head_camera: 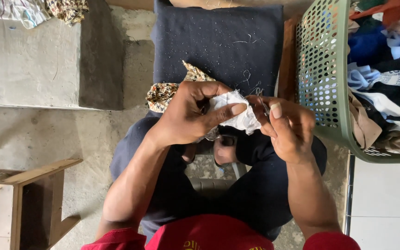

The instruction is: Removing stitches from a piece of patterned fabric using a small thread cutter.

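Note:
My left hand [188, 113] is closed on a small piece of white cloth [237, 113], thumb and fingers pinching it above my knees. My right hand [290, 127] pinches a thin small metal tool, perhaps a thread cutter [264, 105], right at the cloth's right edge. Behind my left hand, a patterned brown and cream fabric scrap [167, 90] lies at the front edge of a dark navy cushion [218, 41] dotted with lint and loose threads. Scissors handles [214, 135] show just under the white cloth.
A green perforated laundry basket [322, 69], full of mixed fabric pieces, stands at the right. A concrete step [28, 60] at the upper left carries more cloth [38, 9]. A wooden stool [33, 185] stands at the lower left, white floor tiles [385, 203] at the lower right.

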